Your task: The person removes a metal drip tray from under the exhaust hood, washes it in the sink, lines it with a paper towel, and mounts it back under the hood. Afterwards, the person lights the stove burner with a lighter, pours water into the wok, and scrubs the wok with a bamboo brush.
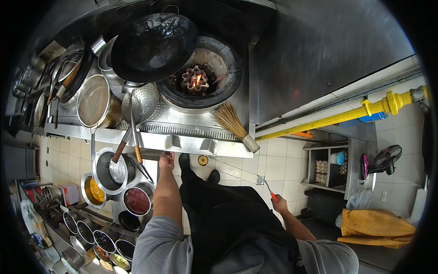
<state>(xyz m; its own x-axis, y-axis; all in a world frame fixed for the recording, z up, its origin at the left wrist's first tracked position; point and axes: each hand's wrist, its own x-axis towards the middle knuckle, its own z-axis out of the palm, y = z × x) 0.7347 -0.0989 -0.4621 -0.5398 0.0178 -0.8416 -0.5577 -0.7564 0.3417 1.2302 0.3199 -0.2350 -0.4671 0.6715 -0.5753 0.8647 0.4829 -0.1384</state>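
Left hand [167,160], fingers curled, is at shiny steel stove front [191,145]; cannot tell whether gripping. Right hand [280,205] holds thin metal tool with orange handle [273,197], beside body. Orange flame [197,80] burns inside round dark burner [205,100]. Step seems burner tending; next move calls for watching flame.

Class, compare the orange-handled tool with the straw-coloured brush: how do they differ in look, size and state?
The orange-handled tool is gripped in the right hand; the brush lies unheld on the steel stove.
The tool has one thin shaft, whereas the brush is a fanned bundle of bristles with a bound end.
The tool looks slimmer and the brush bulkier.
Both are elongated and slant toward the picture's upper left.
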